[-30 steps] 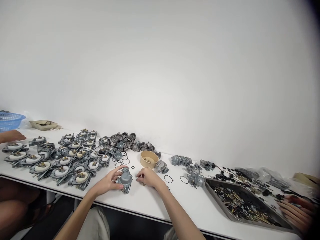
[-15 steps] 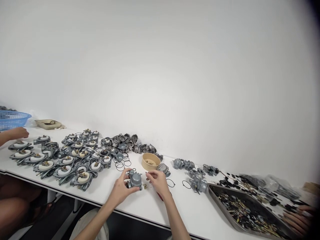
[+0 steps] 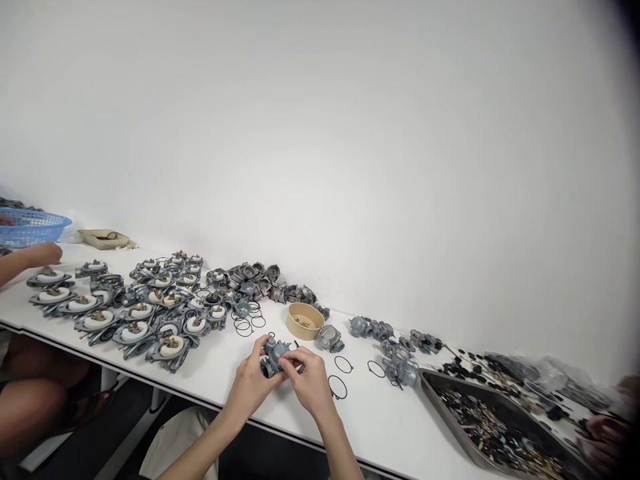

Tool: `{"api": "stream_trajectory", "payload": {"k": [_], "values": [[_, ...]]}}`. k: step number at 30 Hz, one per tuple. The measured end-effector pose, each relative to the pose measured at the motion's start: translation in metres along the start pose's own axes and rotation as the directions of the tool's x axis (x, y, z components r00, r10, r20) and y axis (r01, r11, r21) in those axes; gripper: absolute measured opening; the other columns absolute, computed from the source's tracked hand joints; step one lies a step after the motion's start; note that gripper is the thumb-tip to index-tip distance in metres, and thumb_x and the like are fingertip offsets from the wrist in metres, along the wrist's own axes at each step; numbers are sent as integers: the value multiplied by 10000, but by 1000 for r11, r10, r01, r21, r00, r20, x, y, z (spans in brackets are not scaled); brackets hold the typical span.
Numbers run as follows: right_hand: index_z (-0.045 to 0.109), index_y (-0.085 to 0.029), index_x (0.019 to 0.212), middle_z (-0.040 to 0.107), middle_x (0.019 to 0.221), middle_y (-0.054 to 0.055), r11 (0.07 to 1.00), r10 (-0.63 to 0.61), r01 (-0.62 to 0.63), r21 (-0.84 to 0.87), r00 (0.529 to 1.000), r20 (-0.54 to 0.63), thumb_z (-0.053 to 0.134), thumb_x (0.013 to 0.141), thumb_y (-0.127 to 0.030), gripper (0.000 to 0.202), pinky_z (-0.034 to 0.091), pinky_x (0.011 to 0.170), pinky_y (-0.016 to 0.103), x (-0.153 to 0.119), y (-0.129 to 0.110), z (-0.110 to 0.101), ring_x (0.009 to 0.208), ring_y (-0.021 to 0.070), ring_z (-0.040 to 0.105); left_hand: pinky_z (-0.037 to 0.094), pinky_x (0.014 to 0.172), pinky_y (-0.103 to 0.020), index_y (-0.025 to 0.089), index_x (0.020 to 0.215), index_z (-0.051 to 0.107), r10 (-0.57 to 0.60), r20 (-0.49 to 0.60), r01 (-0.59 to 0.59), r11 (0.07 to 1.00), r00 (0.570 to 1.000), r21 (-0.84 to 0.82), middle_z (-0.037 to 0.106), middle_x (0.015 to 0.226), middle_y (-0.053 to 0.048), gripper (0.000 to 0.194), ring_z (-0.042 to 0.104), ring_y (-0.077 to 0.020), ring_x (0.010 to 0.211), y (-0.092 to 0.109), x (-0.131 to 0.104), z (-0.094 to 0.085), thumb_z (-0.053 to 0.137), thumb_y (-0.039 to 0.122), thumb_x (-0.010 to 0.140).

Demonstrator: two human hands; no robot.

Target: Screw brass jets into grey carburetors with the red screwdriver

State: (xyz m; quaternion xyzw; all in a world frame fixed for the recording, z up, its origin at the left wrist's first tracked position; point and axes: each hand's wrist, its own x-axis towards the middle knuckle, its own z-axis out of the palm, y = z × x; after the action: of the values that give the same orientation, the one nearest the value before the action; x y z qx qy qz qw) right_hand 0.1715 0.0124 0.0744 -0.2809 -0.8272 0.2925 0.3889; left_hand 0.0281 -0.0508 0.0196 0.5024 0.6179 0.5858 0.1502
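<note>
Pale wall (image 3: pixel 320 133), white bench (image 3: pixel 380 420). In front of the tan bowl (image 3: pixel 303 329), my left hand (image 3: pixel 251 380) grips a carburetor (image 3: pixel 278 349); right hand (image 3: pixel 310 381) touches it, can't tell if pinching. More carburetors (image 3: pixel 141 311) left of bowl, tray (image 3: pixel 444 419) right.

White table (image 3: pixel 390 427) | metal castings (image 3: pixel 250 288) | tan bowl (image 3: pixel 301 331) | black rings (image 3: pixel 337 375) | grey tray (image 3: pixel 450 421)

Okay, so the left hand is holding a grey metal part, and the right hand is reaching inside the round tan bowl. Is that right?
Not quite: the right hand isn't inside the round tan bowl. The head view shows it at the grey metal part, with the bowl standing beyond both hands. The left hand is holding that part, as you said.
</note>
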Motion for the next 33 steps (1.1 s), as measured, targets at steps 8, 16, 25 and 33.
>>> {"api": "stream_trajectory", "payload": {"k": [8,16,25,33], "values": [[789,-235,817,706,826,65,999,-9,9,-45,1000,5,656,873,-280,152,477,652,300,1,1,0,744,215,636,512,871,-404,271,1399,442,-17,-2,17,999,1000,34,720,1130,-102,720,716,-316,988,-1,2,-1,746,443,770],[795,-239,814,700,813,69,997,-30,31,-65,999,10,651,878,-288,165,454,620,293,-5,-1,3,738,216,627,507,902,-411,266,1396,432,6,12,-6,1000,1000,30,723,1136,-97,681,694,-319,1070,0,0,-1,716,397,791],[790,-225,822,692,780,35,998,-49,48,-28,998,-36,641,880,-231,160,449,649,275,-10,-5,7,703,183,617,529,914,-425,264,1404,431,9,-10,-8,998,1000,60,729,1130,-96,687,698,-305,1073,-1,1,0,700,365,779],[774,-208,806,691,770,38,998,-27,22,-61,996,-90,635,882,-249,163,452,635,271,-11,0,9,667,180,627,556,869,-381,272,1384,446,28,-19,-27,997,999,66,739,1120,-76,682,723,-282,1031,1,0,-1,712,392,767]]}}
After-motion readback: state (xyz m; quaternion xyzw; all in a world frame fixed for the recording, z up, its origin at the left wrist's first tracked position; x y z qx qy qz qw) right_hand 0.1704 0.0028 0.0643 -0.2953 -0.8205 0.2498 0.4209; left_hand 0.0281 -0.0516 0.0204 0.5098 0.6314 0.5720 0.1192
